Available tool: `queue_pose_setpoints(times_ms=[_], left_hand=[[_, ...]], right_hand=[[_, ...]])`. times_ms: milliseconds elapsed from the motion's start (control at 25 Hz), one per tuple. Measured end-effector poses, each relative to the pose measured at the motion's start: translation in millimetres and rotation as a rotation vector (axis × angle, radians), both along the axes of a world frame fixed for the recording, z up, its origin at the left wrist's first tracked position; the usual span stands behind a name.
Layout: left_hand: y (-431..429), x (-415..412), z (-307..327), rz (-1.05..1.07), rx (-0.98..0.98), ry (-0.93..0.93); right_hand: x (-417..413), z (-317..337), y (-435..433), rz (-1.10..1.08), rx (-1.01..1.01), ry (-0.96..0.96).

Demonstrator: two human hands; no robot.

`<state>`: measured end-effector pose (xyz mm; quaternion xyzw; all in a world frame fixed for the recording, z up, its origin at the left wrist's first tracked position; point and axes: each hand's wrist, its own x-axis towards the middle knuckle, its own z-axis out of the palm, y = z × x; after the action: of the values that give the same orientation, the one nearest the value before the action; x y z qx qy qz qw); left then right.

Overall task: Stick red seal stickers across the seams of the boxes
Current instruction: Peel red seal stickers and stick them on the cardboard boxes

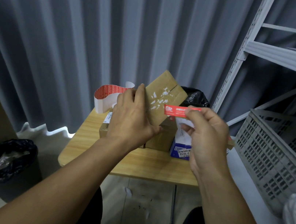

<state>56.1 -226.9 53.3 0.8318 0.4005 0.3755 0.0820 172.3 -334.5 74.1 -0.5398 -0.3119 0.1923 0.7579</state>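
Left hand (134,117) grips the tilted box (164,99); right hand (205,132) pinches a red sticker (175,110).

The near half of the counter (135,163) lies bare before you, open to a reach from either side. Farther back it is crowded: a small cardboard box (104,131) on the left, a second carton (160,142) in the middle and a blue-and-white box (180,149) on the right stand close together. The sticker strip (105,96) curls at the far left corner. The tilted cardboard box (164,99) in your left grip (133,117) fills the air above them. On the right, the grey crate (272,149) and shelf upright (228,79) wall the counter's edge. The curtain (78,34) closes the back.
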Motion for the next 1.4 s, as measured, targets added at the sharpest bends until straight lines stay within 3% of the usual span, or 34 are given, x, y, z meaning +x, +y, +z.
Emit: queue_pose_setpoints(times_ms=[200, 440, 720, 1080, 1400], left_hand=[[1.2, -12.9, -1.0, -0.115, -0.086, 0.05], [1.3, -28.7, 2.5, -0.308, -0.15, 0.311], [17.0, -35.0, -11.4, -0.459, -0.38, 0.574], [42.7, -21.7, -51.3, -0.488, -0.595, 0.441], [57.6, -26.2, -71.2, -0.501, -0.592, 0.366]], right_hand=[[9.0, 9.6, -4.7, 0.021, -0.033, -0.052], [8.9, 1.1, -0.1, 0.077, -0.068, -0.07], [14.7, -23.4, 8.7, 0.105, -0.204, 0.001], [13.4, -57.3, 20.7, 0.121, -0.415, 0.043], [15.0, -76.4, 32.5, 0.156, -0.436, -0.014]])
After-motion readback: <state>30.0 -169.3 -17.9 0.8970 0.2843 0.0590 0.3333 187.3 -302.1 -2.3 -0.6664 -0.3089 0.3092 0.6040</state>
